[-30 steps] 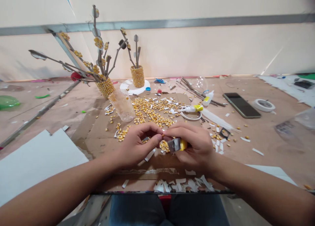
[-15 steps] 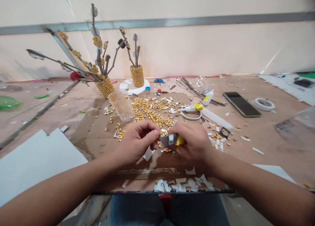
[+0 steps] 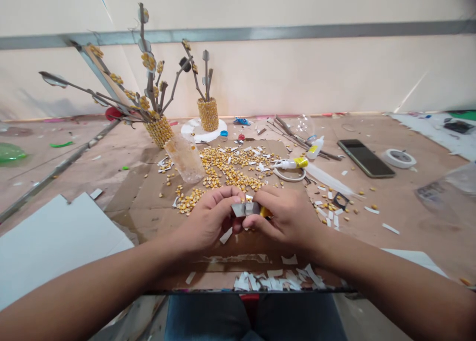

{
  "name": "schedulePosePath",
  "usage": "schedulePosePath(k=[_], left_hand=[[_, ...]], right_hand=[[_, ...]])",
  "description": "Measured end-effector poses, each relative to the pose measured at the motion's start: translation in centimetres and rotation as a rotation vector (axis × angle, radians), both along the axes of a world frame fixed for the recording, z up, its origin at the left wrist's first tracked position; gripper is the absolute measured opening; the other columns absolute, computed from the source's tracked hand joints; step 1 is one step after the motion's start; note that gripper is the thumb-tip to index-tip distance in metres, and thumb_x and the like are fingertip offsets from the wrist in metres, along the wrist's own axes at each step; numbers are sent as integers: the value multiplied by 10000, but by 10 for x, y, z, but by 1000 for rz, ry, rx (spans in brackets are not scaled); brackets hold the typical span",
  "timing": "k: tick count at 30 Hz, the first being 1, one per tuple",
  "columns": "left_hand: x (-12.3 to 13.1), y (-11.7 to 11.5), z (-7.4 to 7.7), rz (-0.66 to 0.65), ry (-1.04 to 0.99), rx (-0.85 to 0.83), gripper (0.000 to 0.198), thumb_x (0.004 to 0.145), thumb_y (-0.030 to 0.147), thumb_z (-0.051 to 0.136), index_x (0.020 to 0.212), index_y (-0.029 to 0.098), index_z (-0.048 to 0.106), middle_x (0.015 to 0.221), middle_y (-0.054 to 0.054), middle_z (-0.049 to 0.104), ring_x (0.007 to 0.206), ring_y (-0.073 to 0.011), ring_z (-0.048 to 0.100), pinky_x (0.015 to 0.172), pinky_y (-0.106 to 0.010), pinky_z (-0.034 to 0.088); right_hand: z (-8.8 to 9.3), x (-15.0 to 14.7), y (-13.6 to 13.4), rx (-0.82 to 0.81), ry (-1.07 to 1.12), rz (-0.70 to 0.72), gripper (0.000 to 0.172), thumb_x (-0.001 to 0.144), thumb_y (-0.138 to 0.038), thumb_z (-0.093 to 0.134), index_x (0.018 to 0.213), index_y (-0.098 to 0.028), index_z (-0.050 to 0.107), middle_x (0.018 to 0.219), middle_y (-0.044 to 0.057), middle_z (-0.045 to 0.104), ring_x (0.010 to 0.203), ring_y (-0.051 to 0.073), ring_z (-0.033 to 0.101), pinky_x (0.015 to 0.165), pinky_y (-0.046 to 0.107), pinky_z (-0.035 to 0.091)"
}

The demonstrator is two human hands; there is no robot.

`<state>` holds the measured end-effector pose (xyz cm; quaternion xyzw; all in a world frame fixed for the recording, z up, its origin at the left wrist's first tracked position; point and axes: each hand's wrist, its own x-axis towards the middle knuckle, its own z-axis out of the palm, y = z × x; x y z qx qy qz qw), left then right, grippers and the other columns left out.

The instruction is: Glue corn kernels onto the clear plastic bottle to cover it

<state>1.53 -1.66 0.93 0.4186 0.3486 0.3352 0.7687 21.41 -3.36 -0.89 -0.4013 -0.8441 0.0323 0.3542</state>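
Note:
My right hand (image 3: pixel 284 214) is wrapped round a box cutter (image 3: pixel 245 209) with a yellow body and a wide metal blade end. The blade points left and meets the fingertips of my left hand (image 3: pixel 213 214). Those fingers are closed in a pinch; whatever they hold is too small or hidden to make out. Loose corn kernels (image 3: pixel 230 167) spread over the cardboard just beyond both hands. Below them, a pile of white paper scraps (image 3: pixel 275 280) lies along the table's near edge.
Corn-covered pots (image 3: pixel 208 114) with twigs stand at the back left. A clouded plastic cup (image 3: pixel 185 160) leans nearer. Glue bottles (image 3: pixel 292 163), a phone (image 3: pixel 366 157) and a tape roll (image 3: pixel 399 158) lie to the right. White sheets (image 3: pixel 55 247) are on the left.
My right hand has shifted slightly left with the box cutter, bringing its blade against my left fingertips. My right thumb now lies lower along the cutter.

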Motion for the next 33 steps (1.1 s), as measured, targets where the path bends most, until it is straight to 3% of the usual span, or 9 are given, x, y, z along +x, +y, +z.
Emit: schedulePosePath(k=[5, 12, 22, 27, 29, 33], left_hand=[[0, -1, 0, 3, -18, 31, 313, 840, 407, 820, 801, 170, 618, 614, 36, 589, 512, -78, 493, 507, -191, 386], [-6, 1, 1, -10, 59, 210, 320, 856, 394, 864, 842, 168, 639, 654, 30, 647, 517, -81, 549, 499, -190, 443], [-9, 3, 4, -7, 29, 177, 432, 747, 470, 960, 785, 146, 677, 657, -1, 687, 444, -88, 592, 410, -175, 475], [-13, 3, 5, -70, -17, 171, 383, 788, 432, 939, 763, 141, 691, 626, 6, 671, 408, -74, 577, 391, -156, 465], [-15, 4, 4, -75, -38, 159, 353, 804, 410, 928, 778, 143, 699, 634, 6, 680, 401, -72, 578, 386, -151, 467], [-15, 7, 3, -68, -110, 154, 320, 791, 362, 931, 774, 140, 702, 680, -3, 712, 405, -75, 595, 387, -158, 485]], right_hand=[[0, -1, 0, -24, -1, 6, 634, 1086, -683, 415, 771, -177, 633, 678, 19, 615, 598, 138, 505, 582, 286, 276], [0, 0, -1, -124, 17, 40, 646, 1086, -697, 390, 758, -183, 606, 663, 16, 595, 605, 145, 523, 590, 287, 277], [2, 2, -2, -151, 25, 98, 658, 1082, -717, 357, 755, -192, 580, 654, 0, 539, 583, 135, 465, 581, 284, 256], [4, 1, -4, -85, 14, 110, 626, 1082, -695, 404, 740, -196, 567, 662, 0, 539, 571, 131, 439, 565, 288, 256], [3, 3, -1, -56, 47, 66, 623, 1079, -695, 414, 715, -205, 541, 636, -5, 523, 559, 131, 423, 557, 293, 251], [1, 12, 12, -133, 225, -165, 594, 1084, -653, 449, 673, -225, 471, 556, -39, 445, 505, 120, 372, 537, 296, 242]])
